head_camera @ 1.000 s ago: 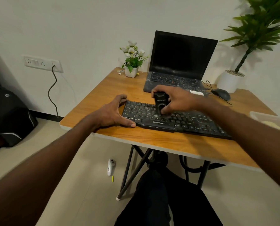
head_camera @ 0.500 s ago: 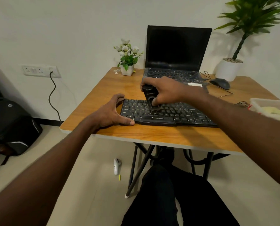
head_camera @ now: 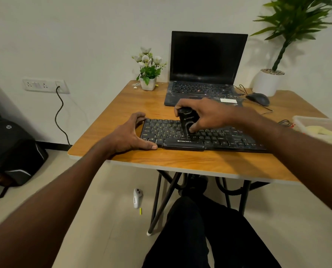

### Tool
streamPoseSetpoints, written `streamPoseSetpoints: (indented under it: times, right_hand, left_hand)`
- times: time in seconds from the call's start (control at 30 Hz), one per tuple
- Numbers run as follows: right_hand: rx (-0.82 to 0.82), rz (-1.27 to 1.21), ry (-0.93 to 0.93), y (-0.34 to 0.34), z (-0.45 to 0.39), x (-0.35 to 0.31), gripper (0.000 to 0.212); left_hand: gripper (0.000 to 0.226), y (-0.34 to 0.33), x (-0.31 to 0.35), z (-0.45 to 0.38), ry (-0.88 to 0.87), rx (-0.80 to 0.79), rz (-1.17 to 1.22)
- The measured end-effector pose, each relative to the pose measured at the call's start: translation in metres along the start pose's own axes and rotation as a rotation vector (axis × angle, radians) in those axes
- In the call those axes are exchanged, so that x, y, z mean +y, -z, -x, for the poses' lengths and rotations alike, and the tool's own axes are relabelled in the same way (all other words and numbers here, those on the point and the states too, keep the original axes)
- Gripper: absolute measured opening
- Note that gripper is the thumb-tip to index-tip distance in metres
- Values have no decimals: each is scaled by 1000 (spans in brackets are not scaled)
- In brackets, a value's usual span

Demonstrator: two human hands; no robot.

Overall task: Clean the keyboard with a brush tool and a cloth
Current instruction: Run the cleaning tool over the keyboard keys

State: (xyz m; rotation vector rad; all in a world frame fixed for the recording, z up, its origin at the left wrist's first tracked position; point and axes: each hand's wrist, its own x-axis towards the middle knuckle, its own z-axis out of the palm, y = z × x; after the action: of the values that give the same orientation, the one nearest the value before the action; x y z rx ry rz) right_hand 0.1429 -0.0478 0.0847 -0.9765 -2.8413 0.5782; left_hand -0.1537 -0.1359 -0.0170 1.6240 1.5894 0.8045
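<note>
On keyboard (head_camera: pixel 203 135), right hand (head_camera: pixel 209 115) grips brush tool (head_camera: pixel 187 120)

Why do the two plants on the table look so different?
The small flower plant has white blooms and a square white pot; the tall leafy plant has only long green leaves and a round white pot. The small one stands left of the laptop, the tall one right. Both pots are white.

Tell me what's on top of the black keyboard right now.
A black brush tool stands on the keyboard, gripped by the right hand. The left hand braces the keyboard's left end. The bristles and the keys under the tool are hidden.
</note>
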Motion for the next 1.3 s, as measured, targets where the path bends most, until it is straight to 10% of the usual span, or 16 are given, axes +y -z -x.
streamPoseSetpoints:
  times: [0.43, 0.57, 1.0, 1.3]
  right_hand:
    - [224, -121, -102, -6, 24, 16, 68]
    - [340, -209, -121, -3, 30, 22, 67]
    - [177, -144, -100, 0, 20, 31, 66]
    - [259, -234, -182, 2, 31, 44, 67]
  left_hand:
    - [108, -5, 9, 8, 39, 17, -156]
    - [67, -29, 24, 11, -166, 392, -420]
    - [34, -134, 72, 8, -347, 543, -721]
    - [87, -132, 71, 7, -324, 492, -772]
